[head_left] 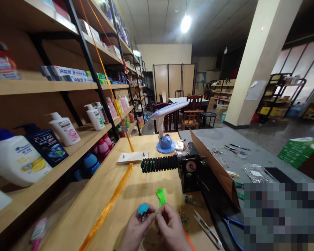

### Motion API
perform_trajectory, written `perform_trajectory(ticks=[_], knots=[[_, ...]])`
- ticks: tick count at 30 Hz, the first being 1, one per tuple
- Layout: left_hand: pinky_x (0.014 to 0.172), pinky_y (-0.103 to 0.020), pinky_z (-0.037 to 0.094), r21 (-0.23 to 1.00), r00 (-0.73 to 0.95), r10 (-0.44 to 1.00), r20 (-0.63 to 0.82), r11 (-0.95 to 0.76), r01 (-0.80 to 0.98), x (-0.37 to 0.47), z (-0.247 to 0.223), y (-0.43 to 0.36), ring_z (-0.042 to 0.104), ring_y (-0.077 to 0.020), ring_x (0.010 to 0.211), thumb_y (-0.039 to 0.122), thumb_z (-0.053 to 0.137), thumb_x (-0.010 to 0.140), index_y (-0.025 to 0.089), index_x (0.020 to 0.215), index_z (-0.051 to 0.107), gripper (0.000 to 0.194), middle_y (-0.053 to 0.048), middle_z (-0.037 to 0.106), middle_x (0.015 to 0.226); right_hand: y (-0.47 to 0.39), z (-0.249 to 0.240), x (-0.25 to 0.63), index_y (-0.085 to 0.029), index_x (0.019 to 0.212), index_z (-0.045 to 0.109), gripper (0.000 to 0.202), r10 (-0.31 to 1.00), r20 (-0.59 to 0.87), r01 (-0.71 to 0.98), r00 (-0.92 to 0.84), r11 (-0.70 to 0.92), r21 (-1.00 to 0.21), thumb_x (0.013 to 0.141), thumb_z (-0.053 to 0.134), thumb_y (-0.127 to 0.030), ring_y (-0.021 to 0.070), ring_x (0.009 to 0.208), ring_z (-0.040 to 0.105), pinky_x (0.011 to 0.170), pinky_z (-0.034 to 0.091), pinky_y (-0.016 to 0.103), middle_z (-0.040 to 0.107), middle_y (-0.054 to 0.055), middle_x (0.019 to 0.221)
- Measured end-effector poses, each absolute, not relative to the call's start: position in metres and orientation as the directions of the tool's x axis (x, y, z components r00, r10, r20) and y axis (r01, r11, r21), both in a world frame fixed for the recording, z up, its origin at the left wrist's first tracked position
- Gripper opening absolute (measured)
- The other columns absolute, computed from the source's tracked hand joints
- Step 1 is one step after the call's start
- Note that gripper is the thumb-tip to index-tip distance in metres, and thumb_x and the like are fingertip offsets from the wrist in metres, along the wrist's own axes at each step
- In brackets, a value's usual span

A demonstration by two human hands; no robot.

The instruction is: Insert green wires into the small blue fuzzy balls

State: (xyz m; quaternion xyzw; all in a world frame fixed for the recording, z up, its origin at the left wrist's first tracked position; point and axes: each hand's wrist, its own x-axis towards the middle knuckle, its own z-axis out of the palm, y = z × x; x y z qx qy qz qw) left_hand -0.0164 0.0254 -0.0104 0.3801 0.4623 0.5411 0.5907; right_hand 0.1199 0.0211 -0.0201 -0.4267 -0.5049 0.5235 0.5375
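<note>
Low in the middle, my left hand (138, 226) is closed, with a turquoise tufted piece (143, 209) sticking up from its curled fingers. Its lower part is hidden in the hand. My right hand (169, 225) is pinched close beside it, the fingertips of both hands almost meeting. Whatever lies in the right pinch is too small to make out. Just beyond the right fingers is a bright green bundle of threads (161, 196). Further back, a black ribbed roller (159, 164) with green and blue thread ties juts from a black machine (189, 172).
Orange threads (111, 198) run along the wooden table (94, 216) past a white plate (132, 157). Thread snips (207, 230) and blue-handled pliers (232, 228) lie on the right. A cardboard sheet (214, 167) stands beside the machine. Behind it is a blue lamp (166, 143); shelves of bottles line the left.
</note>
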Motion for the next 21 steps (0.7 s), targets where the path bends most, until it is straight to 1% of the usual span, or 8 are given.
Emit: perform_trajectory(ticks=[1,3,8,11,13,15,18,21], knots=[[0.08,-0.031,0.049,0.958,0.0,0.993,-0.116,0.112,-0.265,-0.018,-0.011,0.027,0.063,-0.0231,0.084,0.043,0.09,0.057,0.017,0.08,0.076,0.037,-0.005,0.072,0.079,0.021,-0.02,0.12,-0.021,0.068,0.053,0.047,0.993,0.097,-0.127,-0.062,0.088,-0.988,0.079,0.064,-0.065,0.0114,0.047,0.045,0.045,0.035,0.021,0.047,-0.005,0.051],[0.081,-0.033,0.049,0.967,0.005,0.995,-0.097,0.096,-0.237,-0.02,-0.01,0.028,0.064,-0.0245,0.084,0.042,0.089,0.058,0.016,0.08,0.076,0.037,-0.005,0.073,0.079,0.021,-0.021,0.12,-0.021,0.069,0.053,0.047,0.993,0.101,-0.123,-0.067,0.092,-0.988,0.08,0.062,-0.066,0.0105,0.045,0.043,0.043,0.034,0.02,0.046,-0.006,0.051],[0.078,-0.033,0.049,0.973,0.053,0.994,-0.098,0.106,-0.205,-0.021,-0.004,0.026,0.063,-0.0236,0.079,0.041,0.089,0.059,0.016,0.078,0.075,0.034,-0.005,0.072,0.075,0.021,-0.017,0.122,-0.021,0.072,0.053,0.048,0.991,0.103,-0.144,-0.082,0.091,-0.985,0.08,0.063,-0.067,0.0078,0.041,0.037,0.038,0.03,0.019,0.044,-0.008,0.053],[0.076,-0.032,0.049,0.977,0.083,0.993,-0.088,0.102,-0.185,-0.02,0.002,0.025,0.063,-0.0228,0.077,0.041,0.088,0.061,0.015,0.076,0.075,0.033,-0.005,0.072,0.074,0.02,-0.011,0.125,-0.02,0.074,0.055,0.048,0.99,0.069,-0.16,-0.12,0.049,-0.986,0.078,0.065,-0.066,0.0079,0.041,0.038,0.038,0.031,0.019,0.045,-0.008,0.052],[0.074,-0.031,0.049,0.98,0.086,0.993,-0.082,0.096,-0.173,-0.02,0.004,0.025,0.062,-0.0219,0.075,0.041,0.088,0.062,0.014,0.075,0.075,0.032,-0.005,0.072,0.072,0.02,-0.009,0.127,-0.02,0.076,0.057,0.046,0.988,0.066,-0.142,-0.137,0.047,-0.989,0.079,0.065,-0.065,0.0085,0.04,0.039,0.038,0.032,0.019,0.045,-0.008,0.051],[0.071,-0.03,0.048,0.982,0.084,0.993,-0.08,0.093,-0.162,-0.02,0.003,0.026,0.061,-0.0209,0.072,0.039,0.088,0.061,0.014,0.073,0.074,0.031,-0.004,0.071,0.071,0.019,-0.008,0.129,-0.019,0.076,0.059,0.043,0.986,0.092,-0.099,-0.138,0.079,-0.992,0.082,0.064,-0.061,0.009,0.04,0.039,0.038,0.031,0.019,0.045,-0.007,0.051],[0.072,-0.03,0.048,0.98,0.07,0.994,-0.088,0.099,-0.174,-0.02,-0.003,0.027,0.061,-0.0203,0.074,0.039,0.089,0.06,0.015,0.074,0.075,0.032,-0.004,0.071,0.072,0.019,-0.01,0.132,-0.02,0.074,0.06,0.036,0.975,0.191,0.004,-0.116,0.193,-0.981,0.088,0.06,-0.052,0.01,0.044,0.042,0.042,0.032,0.021,0.047,-0.005,0.053],[0.068,-0.027,0.047,0.958,0.027,0.986,-0.165,0.166,-0.232,-0.019,-0.009,0.026,0.061,-0.019,0.071,0.046,0.088,0.059,0.015,0.077,0.075,0.038,-0.003,0.071,0.072,0.019,-0.012,0.134,-0.019,0.077,0.061,0.032,0.955,0.282,0.084,-0.097,0.29,-0.953,0.094,0.055,-0.046,0.0113,0.05,0.046,0.047,0.034,0.022,0.052,-0.003,0.059]])
